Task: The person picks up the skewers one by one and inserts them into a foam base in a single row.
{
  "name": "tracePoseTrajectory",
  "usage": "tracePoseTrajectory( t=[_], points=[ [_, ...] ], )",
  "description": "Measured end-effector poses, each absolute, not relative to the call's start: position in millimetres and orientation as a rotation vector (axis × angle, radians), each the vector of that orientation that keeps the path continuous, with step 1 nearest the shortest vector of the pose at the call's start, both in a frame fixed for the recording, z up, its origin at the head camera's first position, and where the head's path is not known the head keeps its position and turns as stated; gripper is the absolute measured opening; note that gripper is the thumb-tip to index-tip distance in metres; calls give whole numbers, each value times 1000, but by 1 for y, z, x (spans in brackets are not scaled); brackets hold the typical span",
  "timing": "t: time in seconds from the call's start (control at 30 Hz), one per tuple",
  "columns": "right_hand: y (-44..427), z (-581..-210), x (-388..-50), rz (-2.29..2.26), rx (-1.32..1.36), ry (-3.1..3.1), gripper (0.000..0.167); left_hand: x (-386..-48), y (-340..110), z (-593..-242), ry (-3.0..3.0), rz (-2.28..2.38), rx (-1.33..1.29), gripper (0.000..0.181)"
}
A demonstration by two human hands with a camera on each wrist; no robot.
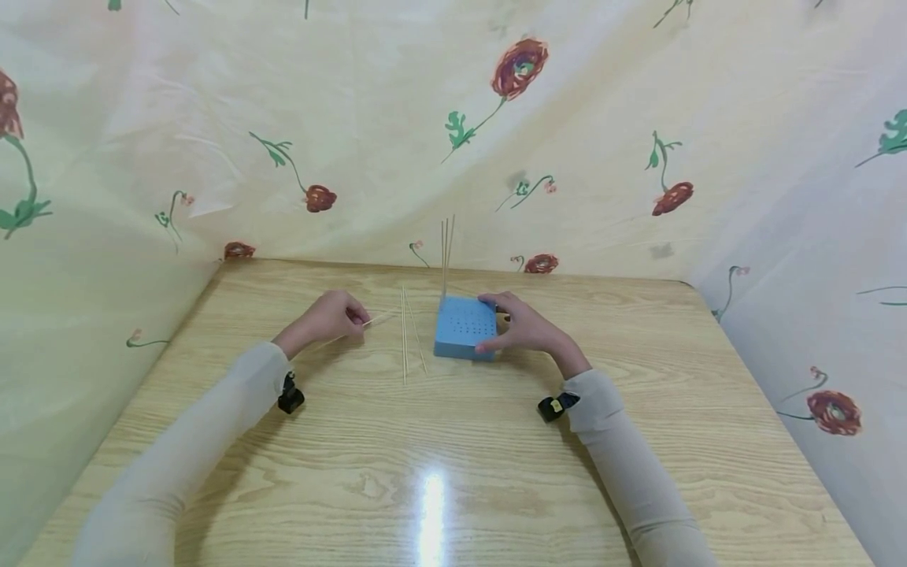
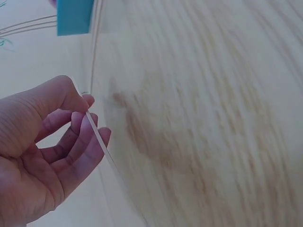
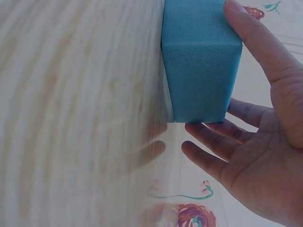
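Observation:
My left hand (image 1: 335, 316) pinches a thin wooden skewer (image 2: 102, 143) between thumb and fingertips, just above the table. The skewer slants, with its far end near the loose skewers (image 1: 404, 339) lying on the wood. To their right sits a blue foam block (image 1: 453, 339), its top dotted with rows of small holes. Several skewers (image 1: 444, 260) stand upright at its far left corner. My right hand (image 1: 527, 327) holds the block from the right, thumb at the near side and fingers at the far side. In the right wrist view the fingers are partly hidden behind the block (image 3: 203, 75).
The wooden table (image 1: 340, 472) carries a bright light reflection near its front. Flower-printed cloth (image 1: 383, 118) hangs behind the table and along both sides. A small black camera is strapped to each wrist.

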State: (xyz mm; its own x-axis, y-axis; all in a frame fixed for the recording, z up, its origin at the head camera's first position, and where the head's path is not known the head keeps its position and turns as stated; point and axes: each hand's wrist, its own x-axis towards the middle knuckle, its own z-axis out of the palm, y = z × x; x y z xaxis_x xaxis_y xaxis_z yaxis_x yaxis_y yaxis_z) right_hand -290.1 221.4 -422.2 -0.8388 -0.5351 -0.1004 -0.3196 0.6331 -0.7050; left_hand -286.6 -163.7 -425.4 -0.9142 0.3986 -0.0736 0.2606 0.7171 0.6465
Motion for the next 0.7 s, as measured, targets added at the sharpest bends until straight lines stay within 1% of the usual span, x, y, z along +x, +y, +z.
tracePoseTrajectory(
  t=[0.27,0.53,0.7],
  points=[
    [221,-421,-290,-1028,-679,2551,100,-284,-162,-417,2695,1221,542,18],
    [221,-421,-291,-1035,-688,2545,100,-284,-157,-403,2604,1508,488,20],
    [222,-421,-291,-1039,-685,2543,101,-283,-152,-395,2544,1653,516,19]
  ],
)
